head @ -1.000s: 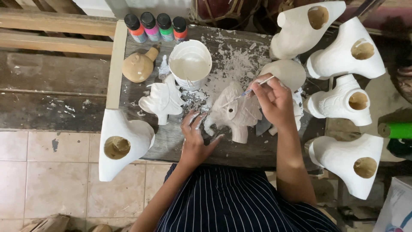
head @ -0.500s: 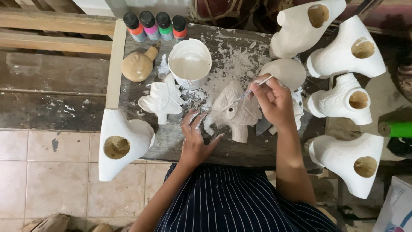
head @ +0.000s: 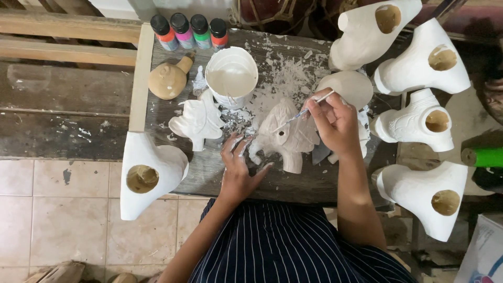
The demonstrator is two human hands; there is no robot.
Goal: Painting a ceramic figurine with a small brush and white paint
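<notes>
A pale clay elephant figure (head: 291, 137) lies on the paint-spattered wooden table (head: 293, 181). My right hand (head: 335, 123) grips a thin paintbrush (head: 304, 111) whose tip touches the elephant's upper side. My left hand (head: 238, 167) rests on the table with fingers spread, its fingertips against the elephant's trunk end. A white cup of white paint (head: 231, 77) stands just behind the elephant. A white painted elephant figure (head: 198, 120) lies to the left of my left hand.
Several small paint bottles (head: 191, 30) line the table's back edge beside a tan clay figure (head: 167, 79). White hollow figures stand at the right (head: 419, 123) and one at the front left (head: 146, 173). A green roll (head: 484, 156) lies far right.
The brush tip has shifted slightly along the elephant's side. My left hand stays in place on the table.
</notes>
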